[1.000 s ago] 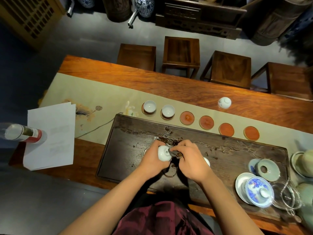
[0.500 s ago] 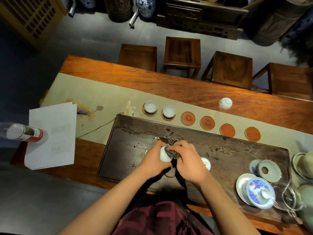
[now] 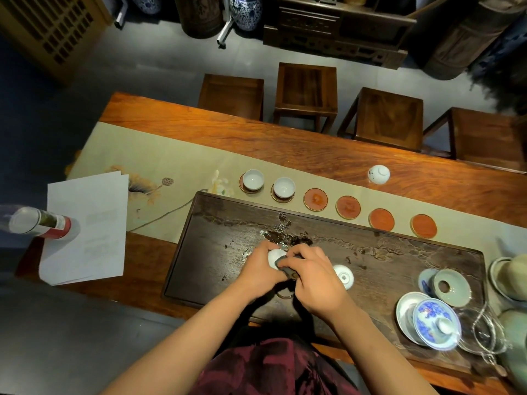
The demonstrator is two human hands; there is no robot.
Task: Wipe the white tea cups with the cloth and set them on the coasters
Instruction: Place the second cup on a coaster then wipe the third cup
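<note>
Over the dark tea tray (image 3: 216,246), my left hand (image 3: 258,273) grips a small white tea cup (image 3: 274,257). My right hand (image 3: 312,276) pinches a dark grey cloth (image 3: 288,268) and presses it against that cup. Another white cup (image 3: 344,276) lies upside down on the tray just right of my right hand. Two white cups (image 3: 253,179) (image 3: 284,187) stand on the two leftmost coasters. To their right, several red coasters (image 3: 315,199) sit bare in a row. One more white cup (image 3: 378,174) lies on the wooden table (image 3: 313,155) beyond the runner.
A lidded blue-and-white gaiwan (image 3: 435,323), a pale green lid (image 3: 450,286), a glass pitcher (image 3: 484,334) and pale pots crowd the tray's right end. Paper sheets (image 3: 85,226) and a bottle (image 3: 37,222) lie at the left. Wooden stools (image 3: 306,89) stand behind the table.
My hands stayed over the tray's middle. The cup has turned in my left hand while the cloth moved across it; more of the cloth now covers the cup.
</note>
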